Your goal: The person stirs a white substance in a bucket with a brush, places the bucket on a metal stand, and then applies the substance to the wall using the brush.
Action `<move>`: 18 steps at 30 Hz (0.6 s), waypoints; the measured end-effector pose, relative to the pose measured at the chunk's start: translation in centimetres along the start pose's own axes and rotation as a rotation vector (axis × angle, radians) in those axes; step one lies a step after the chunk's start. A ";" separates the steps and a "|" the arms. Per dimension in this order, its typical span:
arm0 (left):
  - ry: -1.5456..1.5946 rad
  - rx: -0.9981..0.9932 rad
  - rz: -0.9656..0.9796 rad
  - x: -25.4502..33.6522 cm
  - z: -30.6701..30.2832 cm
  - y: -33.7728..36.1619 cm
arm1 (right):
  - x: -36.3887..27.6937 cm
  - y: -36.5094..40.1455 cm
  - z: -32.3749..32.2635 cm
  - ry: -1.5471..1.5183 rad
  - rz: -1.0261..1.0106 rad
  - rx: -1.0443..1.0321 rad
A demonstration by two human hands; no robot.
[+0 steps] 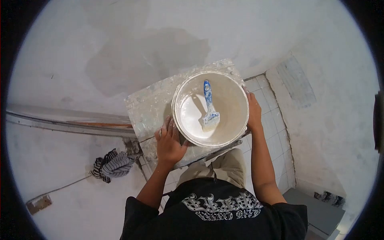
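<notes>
A round white bucket [187, 89] with pale liquid in its bottom stands on a paint-spattered board [150, 96]. Inside it a paintbrush [208, 96] with a blue handle leans upright against the wall, its bristles down near the liquid. My left hand [171, 143] rests by the bucket's lower left side, fingers spread on the board and thumb close to the bucket. At the right side, my right hand [253, 112] curves along the bucket by the board's edge. The bucket's rim hides part of its fingers.
A wall [240, 32] with a damp grey patch rises behind the board. White floor tiles [272, 116] show at right. A striped cloth [114, 165] hangs at left below a long ledge [68, 122]. A grey box-like surface [314, 210] stands at lower right.
</notes>
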State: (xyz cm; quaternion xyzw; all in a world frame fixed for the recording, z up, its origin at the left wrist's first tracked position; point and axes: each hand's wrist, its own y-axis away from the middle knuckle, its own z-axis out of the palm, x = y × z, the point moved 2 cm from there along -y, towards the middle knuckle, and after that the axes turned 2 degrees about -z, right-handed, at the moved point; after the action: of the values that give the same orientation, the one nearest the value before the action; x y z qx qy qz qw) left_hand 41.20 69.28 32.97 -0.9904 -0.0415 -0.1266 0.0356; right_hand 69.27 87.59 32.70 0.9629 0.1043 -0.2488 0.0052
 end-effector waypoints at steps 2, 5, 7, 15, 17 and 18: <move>-0.003 0.028 0.012 0.1 -0.3 -0.3 | -0.1 -0.1 -0.1 0.016 0.036 -0.022; 0.022 0.029 -0.007 0.1 -0.2 -0.4 | 0.1 0.0 0.2 0.071 0.025 0.025; -0.008 0.011 0.001 0.0 -0.3 -0.4 | -0.6 0.2 0.0 0.110 0.055 -0.022; 0.014 0.083 0.011 -0.9 0.0 -0.1 | -1.2 0.8 0.7 0.169 0.013 0.047; 0.030 0.135 0.050 -0.7 0.9 -0.6 | -1.1 0.3 0.4 0.180 0.024 0.050; -0.023 0.088 0.014 -0.6 1.1 -0.5 | -1.5 0.5 -0.2 0.143 0.041 0.030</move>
State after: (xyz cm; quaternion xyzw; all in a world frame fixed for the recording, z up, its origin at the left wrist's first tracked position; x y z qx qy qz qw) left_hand 40.84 69.81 31.76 -0.9896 -0.0405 -0.1129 0.0798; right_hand 68.23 86.86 33.58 0.9801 0.0810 -0.1807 -0.0117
